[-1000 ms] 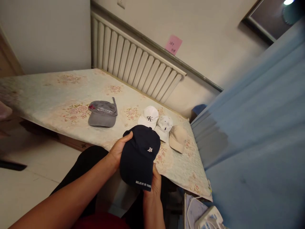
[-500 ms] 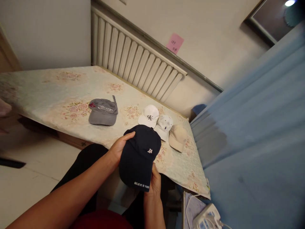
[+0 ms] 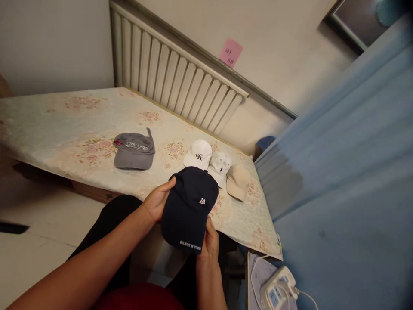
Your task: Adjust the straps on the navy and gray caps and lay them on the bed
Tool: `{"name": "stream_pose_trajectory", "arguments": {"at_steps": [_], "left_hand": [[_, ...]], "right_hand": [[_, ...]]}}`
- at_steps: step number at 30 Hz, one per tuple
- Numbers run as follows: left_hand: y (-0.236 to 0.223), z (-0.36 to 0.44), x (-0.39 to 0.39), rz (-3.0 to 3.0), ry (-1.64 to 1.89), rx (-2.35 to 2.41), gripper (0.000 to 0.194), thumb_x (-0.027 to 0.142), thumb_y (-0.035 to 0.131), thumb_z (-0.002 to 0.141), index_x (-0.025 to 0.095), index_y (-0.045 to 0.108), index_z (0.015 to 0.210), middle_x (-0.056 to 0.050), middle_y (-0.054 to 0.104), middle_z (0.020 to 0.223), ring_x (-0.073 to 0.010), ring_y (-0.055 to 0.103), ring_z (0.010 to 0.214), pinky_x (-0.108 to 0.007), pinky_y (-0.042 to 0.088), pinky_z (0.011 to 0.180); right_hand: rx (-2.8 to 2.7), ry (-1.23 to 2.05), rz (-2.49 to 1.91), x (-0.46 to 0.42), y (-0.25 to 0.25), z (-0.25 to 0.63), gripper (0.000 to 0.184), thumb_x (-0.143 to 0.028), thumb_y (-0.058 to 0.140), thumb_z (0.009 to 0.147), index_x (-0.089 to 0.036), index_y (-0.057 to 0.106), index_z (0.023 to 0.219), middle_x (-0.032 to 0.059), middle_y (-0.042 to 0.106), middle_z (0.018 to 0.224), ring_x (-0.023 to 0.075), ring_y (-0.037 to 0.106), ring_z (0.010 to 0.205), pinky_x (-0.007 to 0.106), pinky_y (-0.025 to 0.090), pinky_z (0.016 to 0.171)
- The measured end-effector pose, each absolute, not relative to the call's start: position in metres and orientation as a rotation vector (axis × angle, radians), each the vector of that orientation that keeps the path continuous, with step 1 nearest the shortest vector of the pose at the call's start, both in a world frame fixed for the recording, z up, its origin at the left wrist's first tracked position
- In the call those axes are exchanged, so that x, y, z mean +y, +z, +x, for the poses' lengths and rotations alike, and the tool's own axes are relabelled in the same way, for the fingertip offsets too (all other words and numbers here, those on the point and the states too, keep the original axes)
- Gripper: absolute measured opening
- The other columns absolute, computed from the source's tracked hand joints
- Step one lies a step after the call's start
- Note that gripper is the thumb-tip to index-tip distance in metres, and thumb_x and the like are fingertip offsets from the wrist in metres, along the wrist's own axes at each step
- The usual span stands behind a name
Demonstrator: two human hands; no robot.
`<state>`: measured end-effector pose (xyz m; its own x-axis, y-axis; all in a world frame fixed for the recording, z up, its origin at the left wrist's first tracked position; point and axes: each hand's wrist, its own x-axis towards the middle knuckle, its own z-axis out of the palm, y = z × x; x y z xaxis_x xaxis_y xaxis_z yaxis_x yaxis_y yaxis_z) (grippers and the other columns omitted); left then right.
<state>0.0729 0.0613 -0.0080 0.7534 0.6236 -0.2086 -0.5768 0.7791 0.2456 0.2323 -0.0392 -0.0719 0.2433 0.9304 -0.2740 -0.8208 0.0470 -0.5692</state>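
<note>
I hold a dark navy cap point(image 3: 189, 206) with a small white logo and white lettering on its brim, just in front of the table's near edge. My left hand point(image 3: 156, 200) grips the cap's left side with the thumb over its crown. My right hand point(image 3: 209, 243) holds the brim from below, fingers curled around it. Behind the cap, on the floral tablecloth point(image 3: 64, 125), lie a white cap point(image 3: 198, 153) with a black logo, a second white cap point(image 3: 219, 167) and a beige cap point(image 3: 238, 181). A grey cap point(image 3: 134, 150) lies further left.
A white radiator point(image 3: 174, 82) runs along the wall behind the table, with a pink sticky note point(image 3: 230, 52) above it. A blue curtain point(image 3: 348, 172) fills the right side. A small white device point(image 3: 277, 290) with a cord sits low right. My dark-clad legs are under the cap.
The view has shifted slightly, so everything sits a bit further left and lower. Both hands keep the same hold on the navy cap, which has barely moved.
</note>
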Motion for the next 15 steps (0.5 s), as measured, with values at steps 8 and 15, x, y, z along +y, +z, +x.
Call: {"name": "stream_pose_trajectory", "arguments": {"at_steps": [8,15], "left_hand": [[-0.01,0.073,0.058,0.317,0.71,0.398,0.035,0.018,0.06,0.085,0.006,0.063,0.118,-0.017,0.075,0.091,-0.0282,0.073,0.081,-0.044,0.051,0.092],[-0.005,0.075,0.054,0.231,0.658,0.421,0.033,0.027,0.058,0.087,0.005,0.067,0.11,-0.02,0.074,0.093,-0.0296,0.072,0.082,-0.043,0.054,0.087]], "right_hand": [[-0.273,1.306,-0.762,-0.041,-0.078,0.237,0.033,-0.027,0.075,0.07,-0.02,0.069,0.102,0.0036,0.075,0.102,0.0194,0.069,0.1,0.04,0.044,0.105],[-0.444,1.284,-0.925,-0.037,-0.081,0.226,0.032,-0.036,0.067,0.077,-0.015,0.069,0.102,0.0094,0.074,0.106,0.0256,0.067,0.106,0.046,0.048,0.101]]}}
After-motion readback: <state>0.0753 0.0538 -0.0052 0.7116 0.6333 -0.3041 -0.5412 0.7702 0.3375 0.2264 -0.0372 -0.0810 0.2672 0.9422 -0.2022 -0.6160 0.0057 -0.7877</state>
